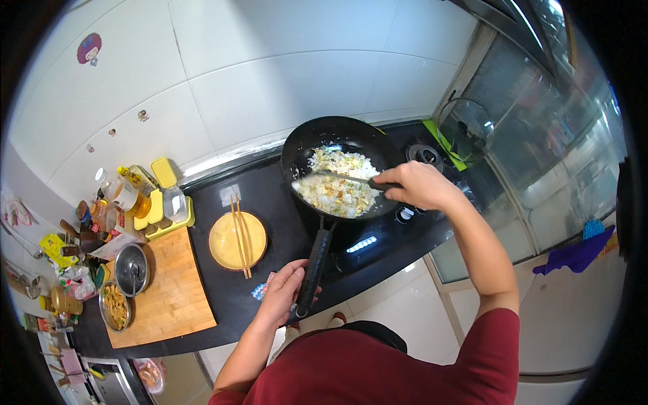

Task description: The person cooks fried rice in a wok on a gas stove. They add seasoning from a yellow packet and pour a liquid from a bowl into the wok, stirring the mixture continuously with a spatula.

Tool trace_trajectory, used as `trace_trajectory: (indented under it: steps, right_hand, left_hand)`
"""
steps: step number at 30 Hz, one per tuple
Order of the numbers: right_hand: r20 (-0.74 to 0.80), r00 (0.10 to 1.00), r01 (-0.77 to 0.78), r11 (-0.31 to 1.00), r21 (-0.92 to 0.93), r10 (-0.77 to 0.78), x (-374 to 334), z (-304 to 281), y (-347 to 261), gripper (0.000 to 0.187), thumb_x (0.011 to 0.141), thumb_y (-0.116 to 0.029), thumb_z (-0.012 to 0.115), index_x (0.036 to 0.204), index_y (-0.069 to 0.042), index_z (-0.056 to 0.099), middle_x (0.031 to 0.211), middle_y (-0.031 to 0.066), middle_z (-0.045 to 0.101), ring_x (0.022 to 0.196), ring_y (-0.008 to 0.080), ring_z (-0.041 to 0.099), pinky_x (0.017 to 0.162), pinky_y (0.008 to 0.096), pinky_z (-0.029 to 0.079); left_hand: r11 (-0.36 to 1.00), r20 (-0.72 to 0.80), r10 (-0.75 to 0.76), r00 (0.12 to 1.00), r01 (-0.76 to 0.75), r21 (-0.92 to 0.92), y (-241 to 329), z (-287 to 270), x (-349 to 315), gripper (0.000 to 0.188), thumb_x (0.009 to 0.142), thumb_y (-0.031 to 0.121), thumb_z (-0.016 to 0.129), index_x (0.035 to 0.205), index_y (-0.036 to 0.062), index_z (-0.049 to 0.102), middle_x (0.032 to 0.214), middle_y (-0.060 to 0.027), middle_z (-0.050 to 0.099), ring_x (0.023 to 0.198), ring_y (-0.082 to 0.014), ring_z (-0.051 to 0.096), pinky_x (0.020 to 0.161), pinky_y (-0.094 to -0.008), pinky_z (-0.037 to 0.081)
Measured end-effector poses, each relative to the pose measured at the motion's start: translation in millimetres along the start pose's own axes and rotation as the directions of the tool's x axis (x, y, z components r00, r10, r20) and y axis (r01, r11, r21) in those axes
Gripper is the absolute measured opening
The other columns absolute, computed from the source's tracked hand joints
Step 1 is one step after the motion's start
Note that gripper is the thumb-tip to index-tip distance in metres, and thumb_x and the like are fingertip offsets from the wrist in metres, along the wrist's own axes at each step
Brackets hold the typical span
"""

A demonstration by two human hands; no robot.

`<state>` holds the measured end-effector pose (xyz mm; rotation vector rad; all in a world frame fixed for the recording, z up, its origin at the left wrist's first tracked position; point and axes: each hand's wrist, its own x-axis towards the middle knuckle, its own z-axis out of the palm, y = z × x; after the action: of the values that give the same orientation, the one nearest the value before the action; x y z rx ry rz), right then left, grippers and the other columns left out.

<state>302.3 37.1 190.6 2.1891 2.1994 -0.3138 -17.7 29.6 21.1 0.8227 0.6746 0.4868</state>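
A black wok (pixel 295 145) sits on the stove, its long wrapped handle pointing toward me. My left hand (pixel 285 291) is closed around that handle from the left, with fingertips showing on its right side. Fried rice (pixel 351 165) with yellow egg-like bits and green pieces lies in the wok. My right hand (pixel 420 185) grips the black handle of a spatula (pixel 354 179); its blade reaches into the left part of the rice and looks blurred. A blue, white and red patterned cloth (pixel 259 291) is beside my left hand.
Left of the wok, wooden chopsticks (pixel 239 233) lie across a yellow bowl (pixel 219 241). Farther left are a cutting board (pixel 175 290), a metal bowl (pixel 126 262), a bowl of browned food (pixel 116 307) and an oil bottle (pixel 121 192). A glass lid (pixel 466 128) leans at the right.
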Motion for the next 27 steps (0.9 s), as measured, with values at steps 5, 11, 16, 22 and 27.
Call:
trace_trajectory:
  steps: [5, 11, 16, 22, 27]
  right_hand:
    - [-0.027, 0.996, -0.084, 0.984, -0.157, 0.080, -63, -56, -45, 0.031, 0.081, -0.018, 0.068, 0.112, -0.015, 0.071, 0.091, 0.0151, 0.071, 0.087, 0.0343, 0.067, 0.077, 0.0445, 0.053]
    - [0.080, 0.987, -0.127, 0.979, -0.158, 0.141, -75, -39, -64, 0.026, 0.082, -0.022, 0.068, 0.107, -0.014, 0.072, 0.093, 0.0137, 0.071, 0.087, 0.0337, 0.068, 0.077, 0.0444, 0.055]
    - [-0.175, 0.939, -0.332, 0.915, -0.228, 0.297, -28, 44, -61, 0.027, 0.084, -0.023, 0.066, 0.111, -0.017, 0.070, 0.087, 0.0171, 0.070, 0.082, 0.0355, 0.068, 0.072, 0.0456, 0.055]
    - [-0.188, 0.895, -0.390, 0.914, 0.113, 0.405, -45, 19, -28, 0.029, 0.087, -0.025, 0.063, 0.113, -0.012, 0.071, 0.101, 0.0178, 0.070, 0.097, 0.0346, 0.067, 0.087, 0.0444, 0.052]
    - [-0.102, 0.795, -0.514, 0.754, 0.410, 0.598, -48, 7, 20, 0.027, 0.091, -0.020, 0.059, 0.110, -0.003, 0.069, 0.077, 0.0155, 0.069, 0.060, 0.0226, 0.066, 0.058, 0.0366, 0.052]
  left_hand:
    - [0.997, 0.060, 0.000, 0.998, -0.004, 0.072, -1, -10, 4, 0.041, 0.102, 0.024, 0.046, 0.138, 0.0037, 0.042, 0.109, -0.0099, 0.061, 0.090, -0.0209, 0.066, 0.074, -0.0352, 0.057]
    - [0.984, 0.176, 0.012, 0.984, -0.043, 0.171, 0, -15, 5, 0.043, 0.102, 0.022, 0.047, 0.140, 0.0031, 0.039, 0.107, -0.0094, 0.059, 0.091, -0.0205, 0.065, 0.074, -0.0358, 0.057]
    - [0.984, 0.200, -0.057, 0.978, 0.021, 0.177, 4, -16, 2, 0.045, 0.102, 0.023, 0.048, 0.140, 0.0022, 0.037, 0.107, -0.0097, 0.059, 0.093, -0.0207, 0.064, 0.075, -0.0366, 0.057]
    - [0.986, 0.118, -0.066, 0.991, 0.047, 0.159, 6, -36, -8, 0.050, 0.101, 0.021, 0.051, 0.143, -0.0004, 0.034, 0.115, -0.0150, 0.057, 0.093, -0.0214, 0.063, 0.075, -0.0366, 0.058]
    - [0.984, 0.074, -0.051, 0.996, 0.037, 0.175, 15, -28, -19, 0.045, 0.101, 0.024, 0.049, 0.139, 0.0007, 0.040, 0.116, -0.0142, 0.057, 0.098, -0.0200, 0.059, 0.079, -0.0347, 0.055]
